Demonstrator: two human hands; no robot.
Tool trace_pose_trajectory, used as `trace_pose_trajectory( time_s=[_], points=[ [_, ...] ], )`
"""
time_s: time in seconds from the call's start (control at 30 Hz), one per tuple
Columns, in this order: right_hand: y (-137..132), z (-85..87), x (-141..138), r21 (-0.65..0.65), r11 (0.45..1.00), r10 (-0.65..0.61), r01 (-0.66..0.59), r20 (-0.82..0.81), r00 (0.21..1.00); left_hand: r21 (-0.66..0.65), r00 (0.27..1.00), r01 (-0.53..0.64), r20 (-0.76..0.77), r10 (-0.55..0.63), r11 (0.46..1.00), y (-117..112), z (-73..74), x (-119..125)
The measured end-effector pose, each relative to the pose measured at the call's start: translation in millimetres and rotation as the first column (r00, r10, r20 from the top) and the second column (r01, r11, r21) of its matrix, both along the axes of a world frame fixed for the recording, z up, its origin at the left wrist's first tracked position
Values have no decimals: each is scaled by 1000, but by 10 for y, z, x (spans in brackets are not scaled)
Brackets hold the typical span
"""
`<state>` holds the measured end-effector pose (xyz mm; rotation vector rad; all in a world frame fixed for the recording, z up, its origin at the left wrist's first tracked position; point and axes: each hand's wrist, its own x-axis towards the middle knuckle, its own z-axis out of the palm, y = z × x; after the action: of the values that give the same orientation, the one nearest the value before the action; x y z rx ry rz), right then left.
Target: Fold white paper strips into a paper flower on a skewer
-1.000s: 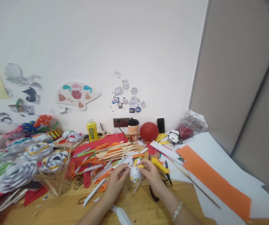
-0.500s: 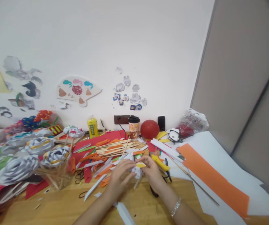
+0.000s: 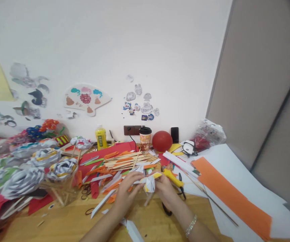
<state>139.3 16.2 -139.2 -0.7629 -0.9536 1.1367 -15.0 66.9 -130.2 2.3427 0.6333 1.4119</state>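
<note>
A small white and yellow folded-paper flower (image 3: 149,185) is between my hands over the table's middle. My right hand (image 3: 167,190) is closed around its right side, and a yellow-tipped fold (image 3: 156,175) sticks out by those fingers. From its left side a white paper strip (image 3: 138,182) runs into the fingers of my left hand (image 3: 128,189), which pinch it. Part of the flower's back and the fingertips are hidden. Close to my right hand lies a yellow-handled tool (image 3: 172,177), probably a glue gun, with a dark cable.
Thin wooden sticks (image 3: 124,161) and orange, green and white strips lie behind my hands. Finished paper flowers (image 3: 24,181) crowd the left. A lidded cup (image 3: 145,139), red balloon (image 3: 162,141) and yellow bottle (image 3: 101,137) stand by the wall. Orange paper (image 3: 232,198) covers white sheets at right.
The flower has turned between my hands, showing more of its white and yellow folds. My left hand has shifted slightly left, with a white strip now visible at its fingers.
</note>
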Motion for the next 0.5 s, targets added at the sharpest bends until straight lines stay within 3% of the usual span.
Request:
trace_pose_trajectory(
  time_s=[0.07,0.13,0.27,0.33,0.4,0.5],
  points=[
    [29,-30,13,-22,999,-42,44,62,997,11,1000,4,-4,-4,1000,3,5,4],
    [40,-33,62,-13,985,-171,173,119,978,34,1000,0,-14,0,999,10,4,5],
    [-35,83,171,154,898,-439,413,234,867,79,997,6,-77,0,997,14,-11,3],
    [-85,142,171,290,882,-462,370,383,800,80,995,14,-103,-5,997,7,-20,8],
    [-108,158,131,384,893,-429,237,564,705,54,995,18,-98,-13,998,3,-31,19],
    [-94,111,56,366,921,-371,135,712,596,-1,998,-3,-66,3,1000,8,-41,38]
  ],
)
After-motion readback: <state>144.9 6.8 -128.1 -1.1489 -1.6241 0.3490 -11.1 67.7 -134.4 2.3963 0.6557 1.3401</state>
